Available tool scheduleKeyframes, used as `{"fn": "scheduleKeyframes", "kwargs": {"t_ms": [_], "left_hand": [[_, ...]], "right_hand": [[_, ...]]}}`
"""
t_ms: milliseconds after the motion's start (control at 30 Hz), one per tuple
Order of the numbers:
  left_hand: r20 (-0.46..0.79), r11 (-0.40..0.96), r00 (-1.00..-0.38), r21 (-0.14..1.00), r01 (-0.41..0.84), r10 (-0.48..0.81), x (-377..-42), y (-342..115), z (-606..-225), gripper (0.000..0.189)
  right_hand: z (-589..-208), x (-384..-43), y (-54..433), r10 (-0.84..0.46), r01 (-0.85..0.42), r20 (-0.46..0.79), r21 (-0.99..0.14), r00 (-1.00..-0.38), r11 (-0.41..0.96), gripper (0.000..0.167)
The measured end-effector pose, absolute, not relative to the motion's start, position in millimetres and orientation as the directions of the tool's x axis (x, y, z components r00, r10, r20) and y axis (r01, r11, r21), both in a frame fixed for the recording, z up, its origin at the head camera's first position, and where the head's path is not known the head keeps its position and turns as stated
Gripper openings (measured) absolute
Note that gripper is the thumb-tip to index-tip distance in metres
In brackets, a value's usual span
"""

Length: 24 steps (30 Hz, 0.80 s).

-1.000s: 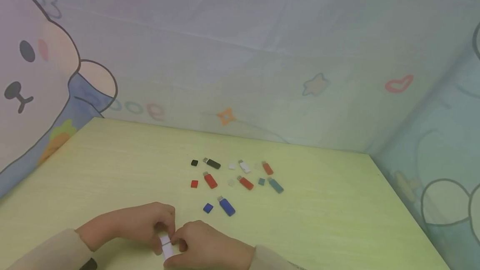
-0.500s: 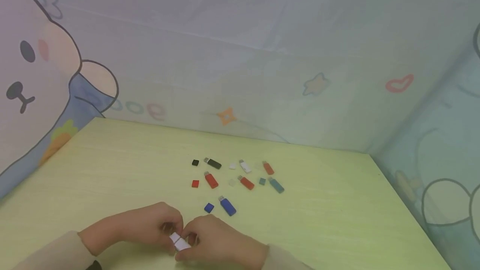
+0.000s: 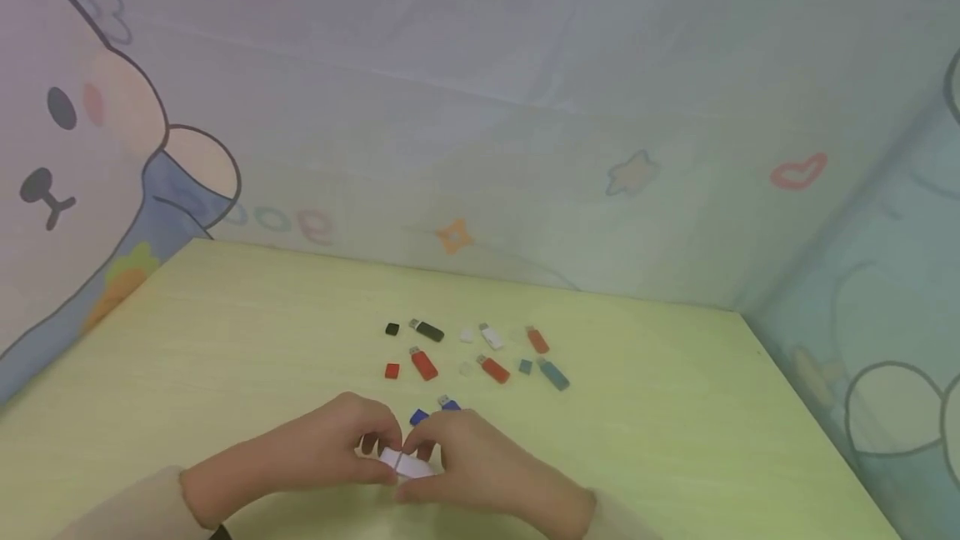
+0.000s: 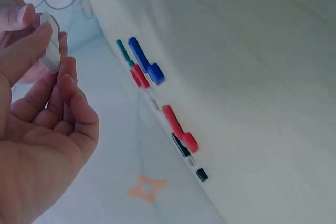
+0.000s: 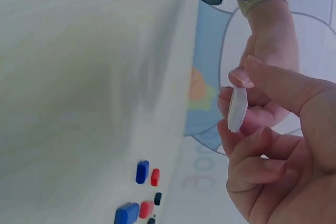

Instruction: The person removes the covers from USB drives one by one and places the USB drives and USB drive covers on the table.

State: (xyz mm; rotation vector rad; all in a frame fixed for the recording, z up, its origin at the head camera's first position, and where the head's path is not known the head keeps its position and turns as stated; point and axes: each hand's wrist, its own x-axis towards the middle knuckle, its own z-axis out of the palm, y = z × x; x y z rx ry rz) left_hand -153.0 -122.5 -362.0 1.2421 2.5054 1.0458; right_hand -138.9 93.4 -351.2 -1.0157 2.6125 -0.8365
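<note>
In the head view, both hands hold a white USB stick (image 3: 414,467) near the front of the table. My left hand (image 3: 318,445) pinches its white cap (image 3: 389,457) at the left end. The body, at the right end, is between the thumb and fingers of my right hand (image 3: 487,461). A thin seam line shows where cap and body meet; whether a gap remains there, I cannot tell. The same white stick (image 4: 51,45) appears edge-on in the left wrist view. Just behind the hands lie a blue USB stick (image 3: 450,404) and a blue cap (image 3: 418,417), both partly covered.
Farther back on the yellow table (image 3: 675,407) lie a black stick (image 3: 429,330), red sticks (image 3: 423,364), another white stick (image 3: 491,337) and a teal stick (image 3: 553,374). Loose caps, such as a red cap (image 3: 392,371), sit beside them. A printed cloth (image 3: 525,107) hangs behind the table.
Both hands have moved right and slightly away from the front edge with the white USB stick. It has turned from lengthwise to nearly sideways, and my right hand now partly covers the blue stick.
</note>
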Motion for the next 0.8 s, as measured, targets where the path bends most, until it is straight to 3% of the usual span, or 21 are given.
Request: {"fn": "scheduleKeyframes", "kwargs": {"t_ms": [233,500,800], "left_hand": [[0.239,0.39,-0.659,0.646,0.656,0.713,-141.4,-104.7,-356.9,0.01],[0.352,0.362,-0.628,0.583,0.727,0.694,-134.6,-88.4,-357.9,0.009],[0.396,0.331,-0.592,0.555,0.764,0.702,-130.7,-78.2,-362.1,0.009]], "right_hand": [[-346.4,-135.3,113.0,-0.658,-0.514,0.028,-0.651,-0.753,0.56,0.021],[-346.0,-130.6,128.7,-0.639,-0.53,0.098,-0.661,-0.763,0.531,0.019],[-348.3,-125.7,141.1,-0.687,-0.617,0.16,-0.613,-0.709,0.493,0.014]]}}
